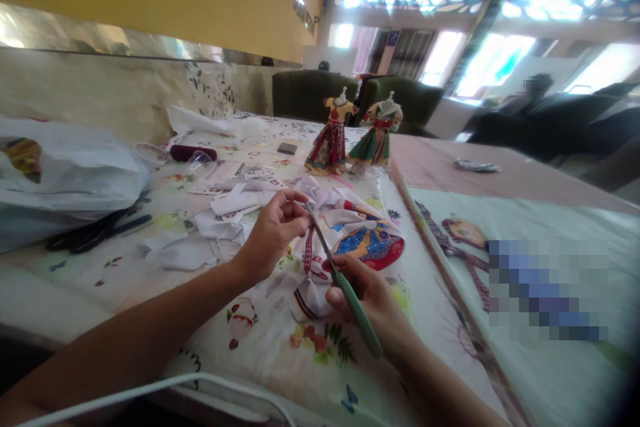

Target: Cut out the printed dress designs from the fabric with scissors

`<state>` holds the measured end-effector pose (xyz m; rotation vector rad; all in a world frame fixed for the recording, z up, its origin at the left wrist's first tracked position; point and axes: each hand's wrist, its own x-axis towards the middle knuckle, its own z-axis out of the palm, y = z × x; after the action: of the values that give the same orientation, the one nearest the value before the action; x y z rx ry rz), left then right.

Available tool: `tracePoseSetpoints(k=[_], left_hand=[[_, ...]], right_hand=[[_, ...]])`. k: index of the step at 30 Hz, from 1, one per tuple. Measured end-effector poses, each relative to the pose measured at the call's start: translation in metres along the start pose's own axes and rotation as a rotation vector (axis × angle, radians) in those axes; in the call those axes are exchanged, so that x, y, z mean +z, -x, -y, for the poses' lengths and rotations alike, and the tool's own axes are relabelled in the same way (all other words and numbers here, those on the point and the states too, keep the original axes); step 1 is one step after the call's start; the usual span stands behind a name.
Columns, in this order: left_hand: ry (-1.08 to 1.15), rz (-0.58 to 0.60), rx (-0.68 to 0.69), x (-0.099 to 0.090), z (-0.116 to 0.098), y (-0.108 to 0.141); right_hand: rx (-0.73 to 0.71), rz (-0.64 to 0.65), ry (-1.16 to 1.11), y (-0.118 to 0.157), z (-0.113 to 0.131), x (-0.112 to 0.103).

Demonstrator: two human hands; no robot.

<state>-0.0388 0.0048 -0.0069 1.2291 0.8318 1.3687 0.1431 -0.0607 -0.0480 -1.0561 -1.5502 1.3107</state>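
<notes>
My right hand [367, 290] is closed around the green handle of a pair of scissors [356, 312], seen nearly edge-on. Their metal blade points up and left to the fingertips of my left hand [277, 230]. That hand is closed in a pinch on a white strip with a red pattern [309, 255], which hangs below the fingers. A printed piece in blue, yellow and red [363, 237] lies just behind the blade. Beneath my hands is a white piece with a dark striped edge [307, 303].
Two small dresses on stands, one maroon [330, 140] and one green [377, 140], stand at the back. White scraps [220, 220] lie left of my hands. Farther left are a white plastic bag [100, 167] and black-handled scissors [90, 233]. A white cable [200, 379] crosses the front edge.
</notes>
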Motion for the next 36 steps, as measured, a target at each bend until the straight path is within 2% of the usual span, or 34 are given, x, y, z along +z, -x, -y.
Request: tracePoseSetpoints(k=[5, 23, 36], left_hand=[[-0.006, 0.020, -0.012, 0.001, -0.001, 0.001], [-0.013, 0.029, -0.028, 0.002, -0.001, 0.002], [-0.020, 0.029, -0.037, 0.004, -0.001, 0.004]], right_hand=[[0.034, 0.026, -0.092, 0.001, 0.005, 0.000], [0.101, 0.011, -0.158, 0.001, 0.015, 0.003], [0.115, 0.013, -0.204, 0.003, 0.014, 0.006]])
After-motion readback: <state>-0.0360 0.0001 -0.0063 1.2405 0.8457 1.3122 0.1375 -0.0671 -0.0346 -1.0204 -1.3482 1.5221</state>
